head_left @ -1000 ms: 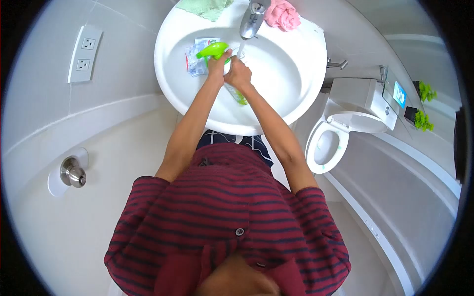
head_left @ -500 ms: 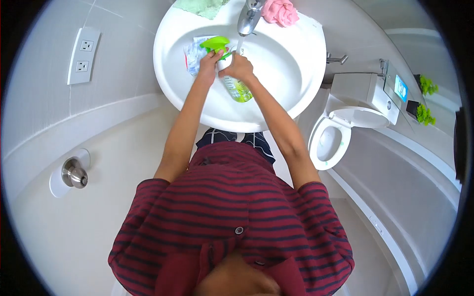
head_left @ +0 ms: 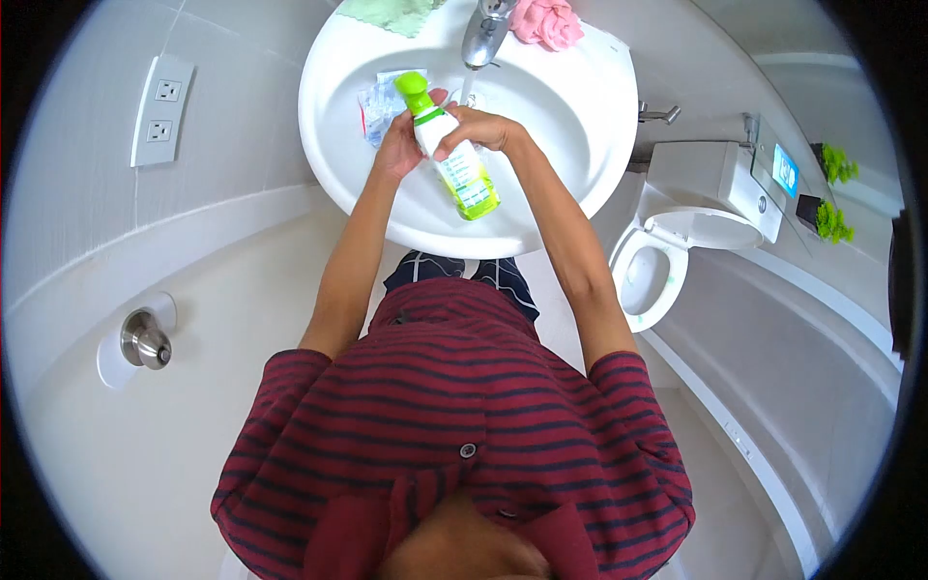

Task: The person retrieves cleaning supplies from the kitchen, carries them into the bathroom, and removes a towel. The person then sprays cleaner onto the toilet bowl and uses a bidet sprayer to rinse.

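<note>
A white and green bottle (head_left: 462, 174) with a bright green spray top is held tilted over the sink basin (head_left: 541, 145), its base toward me. My left hand (head_left: 399, 143) grips it near the neck from the left, some fingertips hidden behind it. From the right my right hand (head_left: 478, 130) wraps round its upper body, thumb across the front. Water runs from the faucet (head_left: 486, 39) just beyond the hands. Crumpled blue and white packets (head_left: 377, 111) lie in the basin left of the bottle.
A green cloth (head_left: 391, 14) and a pink mesh sponge (head_left: 548, 24) rest on the sink's back rim. To the right are a toilet (head_left: 650, 275) and a wall sprayer (head_left: 661, 114). A door knob (head_left: 145, 340) and an outlet plate (head_left: 162, 111) are at the left.
The bottle has come up toward me and turned, so its label and green top now show more fully. Both hands have shifted their hold around its neck and upper body.
</note>
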Tool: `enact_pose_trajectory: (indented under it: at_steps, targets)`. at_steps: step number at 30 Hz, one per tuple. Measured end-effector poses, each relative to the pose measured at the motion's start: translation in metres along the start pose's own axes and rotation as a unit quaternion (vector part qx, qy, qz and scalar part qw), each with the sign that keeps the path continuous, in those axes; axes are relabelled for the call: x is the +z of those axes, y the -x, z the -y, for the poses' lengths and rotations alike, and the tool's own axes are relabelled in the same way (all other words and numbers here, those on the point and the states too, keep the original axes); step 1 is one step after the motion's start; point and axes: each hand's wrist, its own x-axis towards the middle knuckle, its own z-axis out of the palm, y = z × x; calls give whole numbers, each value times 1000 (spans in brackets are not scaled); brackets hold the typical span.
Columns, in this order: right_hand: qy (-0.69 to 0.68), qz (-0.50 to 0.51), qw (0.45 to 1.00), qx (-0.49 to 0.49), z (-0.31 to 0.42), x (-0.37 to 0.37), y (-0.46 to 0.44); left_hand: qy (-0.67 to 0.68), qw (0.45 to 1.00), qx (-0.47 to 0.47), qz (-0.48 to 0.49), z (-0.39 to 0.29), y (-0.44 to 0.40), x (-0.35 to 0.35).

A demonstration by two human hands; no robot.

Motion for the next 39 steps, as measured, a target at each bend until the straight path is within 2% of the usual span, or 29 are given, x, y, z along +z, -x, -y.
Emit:
enact_pose_trajectory:
  at_steps: [3, 4, 7, 8, 9, 11, 12, 15, 16, 19, 21, 22, 25, 26, 29, 33, 36, 39]
  targets:
    - [-100, 26, 995, 12, -6, -3, -6, -37, 999, 12, -1, -9, -7, 2]
    - [-51, -14, 998, 31, -4, -6, -3, 11, 999, 3, 47, -10, -12, 6]
    - [-10, -83, 996, 40, -1, -5, 2, -110, 994, -13, -1, -16, -26, -1]
    - [13, -106, 994, 20, -5, -5, 1, -98, 995, -3, -37, -14, -30, 0]
    - [79, -172, 982, 24, -11, -3, 0, -150, 985, 11, -83, -10, -33, -3]
    - [209, -299, 931, 31, -22, 1, -5, -250, 952, 37, -174, 1, -41, -7]
    - [278, -369, 883, 75, -23, 6, -9, -252, 920, 57, -295, 3, -40, 17]
    - [389, -534, 744, 105, -29, 30, -32, -351, 815, 147, -436, 23, -55, 31]
    - [397, -540, 735, 102, -29, 30, -34, -361, 799, 161, -453, 25, -55, 39]
    - [324, -396, 854, 89, -6, 24, -6, -394, 845, 16, -361, 6, -36, 63]
    - [174, -333, 927, 2, -5, 15, 7, -219, 960, -7, -175, -8, -20, 48]
    - [96, -296, 949, -43, -6, 12, 9, -123, 989, -19, -77, -12, -14, 36]
    - [53, -166, 985, -6, -10, 6, -1, -83, 992, -31, -95, -5, -12, -3]
    - [17, -148, 989, 2, -9, 6, 2, -68, 992, -74, -79, -5, -16, -16]
    - [25, -152, 988, 23, -11, 5, 3, -40, 995, -93, -17, -5, -18, -20]
    - [82, -136, 983, 87, -15, -3, 2, -99, 992, -45, -61, 1, -19, -14]
    - [270, -262, 919, 122, -16, 2, 1, -134, 959, -6, -251, 19, -34, -11]
    - [330, -311, 875, 168, -18, 11, -3, -159, 944, 4, -290, 24, -52, 7]
